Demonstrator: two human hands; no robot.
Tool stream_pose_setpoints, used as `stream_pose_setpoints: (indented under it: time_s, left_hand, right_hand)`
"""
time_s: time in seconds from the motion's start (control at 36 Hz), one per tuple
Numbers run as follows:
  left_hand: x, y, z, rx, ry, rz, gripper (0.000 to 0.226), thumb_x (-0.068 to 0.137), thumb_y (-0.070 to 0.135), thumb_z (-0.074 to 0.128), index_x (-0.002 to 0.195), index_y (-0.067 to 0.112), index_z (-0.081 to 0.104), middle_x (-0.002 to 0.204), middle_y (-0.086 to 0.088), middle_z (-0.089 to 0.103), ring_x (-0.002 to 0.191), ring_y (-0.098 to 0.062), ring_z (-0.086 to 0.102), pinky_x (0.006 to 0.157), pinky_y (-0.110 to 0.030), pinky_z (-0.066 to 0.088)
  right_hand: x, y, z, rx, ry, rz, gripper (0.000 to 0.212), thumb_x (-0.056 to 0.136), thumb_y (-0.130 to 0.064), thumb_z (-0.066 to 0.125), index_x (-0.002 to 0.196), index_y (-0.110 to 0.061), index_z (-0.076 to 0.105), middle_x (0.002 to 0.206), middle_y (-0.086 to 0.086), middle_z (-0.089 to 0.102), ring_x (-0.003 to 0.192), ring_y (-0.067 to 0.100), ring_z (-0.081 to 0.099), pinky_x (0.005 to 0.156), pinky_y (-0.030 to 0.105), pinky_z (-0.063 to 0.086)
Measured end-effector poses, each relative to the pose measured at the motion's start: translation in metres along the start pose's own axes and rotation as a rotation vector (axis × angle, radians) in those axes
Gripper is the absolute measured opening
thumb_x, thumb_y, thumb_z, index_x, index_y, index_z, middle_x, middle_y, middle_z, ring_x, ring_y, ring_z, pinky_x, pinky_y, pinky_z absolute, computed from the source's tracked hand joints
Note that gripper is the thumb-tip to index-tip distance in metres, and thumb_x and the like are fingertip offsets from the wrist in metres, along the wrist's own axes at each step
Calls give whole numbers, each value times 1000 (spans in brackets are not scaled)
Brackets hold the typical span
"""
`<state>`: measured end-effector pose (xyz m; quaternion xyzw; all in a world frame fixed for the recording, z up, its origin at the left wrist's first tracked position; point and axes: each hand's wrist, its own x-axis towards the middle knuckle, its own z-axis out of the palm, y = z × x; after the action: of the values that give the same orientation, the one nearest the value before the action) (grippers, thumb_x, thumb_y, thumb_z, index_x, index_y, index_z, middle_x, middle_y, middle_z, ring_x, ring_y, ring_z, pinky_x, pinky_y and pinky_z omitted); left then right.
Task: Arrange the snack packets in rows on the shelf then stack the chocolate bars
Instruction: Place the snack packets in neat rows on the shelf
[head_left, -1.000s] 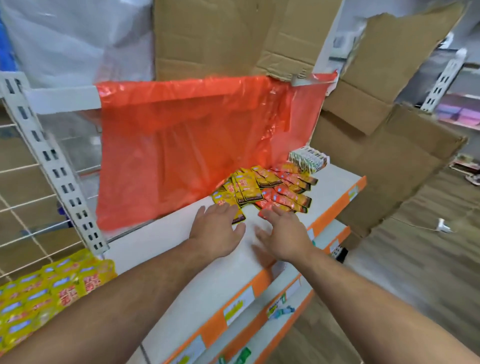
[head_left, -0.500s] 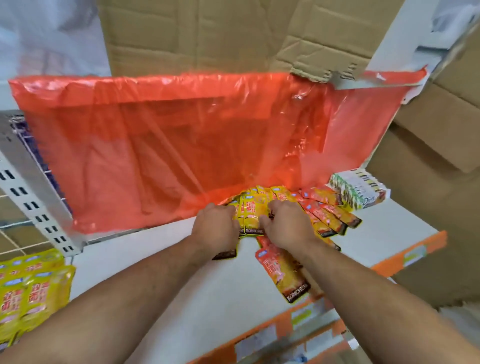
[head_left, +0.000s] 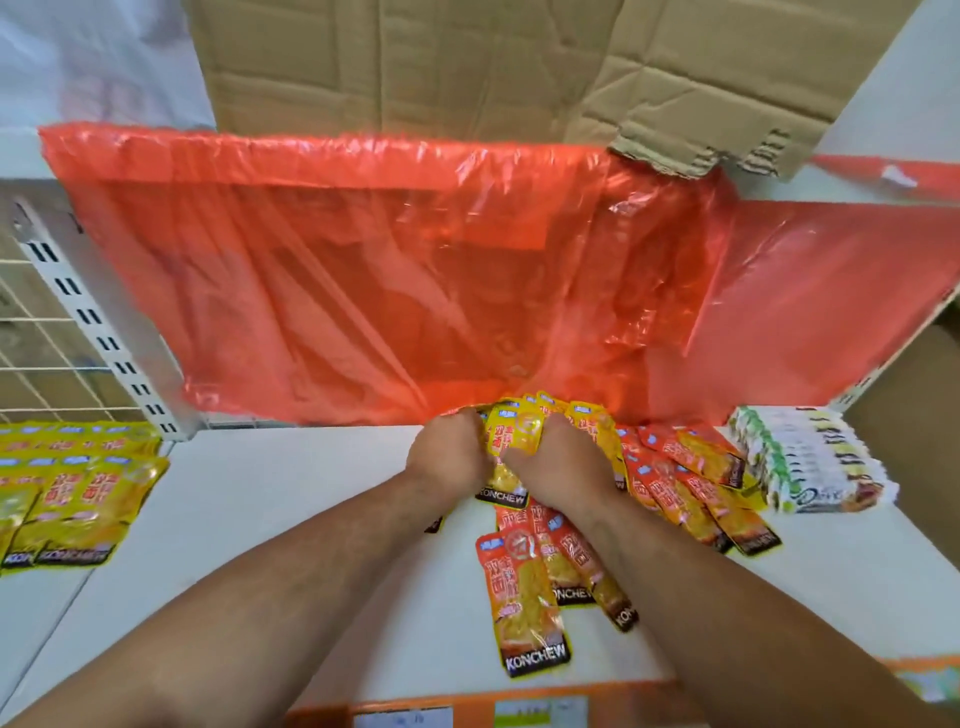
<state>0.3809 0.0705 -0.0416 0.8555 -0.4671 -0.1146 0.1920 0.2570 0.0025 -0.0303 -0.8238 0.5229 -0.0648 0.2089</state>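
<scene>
On the white shelf (head_left: 291, 519), a heap of yellow snack packets (head_left: 524, 431) lies at the back, under the hem of a hanging orange plastic sheet (head_left: 389, 280). My left hand (head_left: 447, 457) and my right hand (head_left: 550, 462) both grip this yellow bundle, fingers curled round it. Orange snack packets (head_left: 691, 483) fan out to the right, and a few more orange packets (head_left: 524, 587) lie loose below my wrists. A stack of chocolate bars (head_left: 800, 457) sits at the far right of the shelf.
Yellow packets (head_left: 72, 493) lie in rows on the neighbouring shelf at left, beside a white slotted upright (head_left: 93, 322) and wire grid. Cardboard (head_left: 467, 62) stands above the sheet. The orange price rail (head_left: 467, 712) marks the front edge.
The camera has moved in closer. Both hands went from lying flat before the heap to curling round the yellow packets. Some orange packets have slid forward toward the shelf's front.
</scene>
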Motion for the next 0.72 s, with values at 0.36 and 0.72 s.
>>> stream_pose_setpoints:
  time_s: [0.36, 0.72]
  left_hand:
    - [8, 4, 7, -294, -76, -181, 12, 68, 14, 75, 72, 8, 66, 70, -3, 68, 68, -23, 64, 57, -29, 47]
    - [-15, -35, -8, -696, 71, -417, 26, 82, 7, 70, 61, 15, 58, 59, -2, 59, 52, -17, 51, 59, -28, 44]
  right_hand:
    - [10, 8, 4, 121, -55, 11, 55, 84, -46, 73, 119, -11, 49, 110, 7, 65, 100, 32, 63, 66, 33, 39]
    - [6, -8, 9, 574, -162, -45, 51, 80, -21, 80, 57, -17, 34, 58, 1, 28, 55, 19, 30, 59, 34, 24]
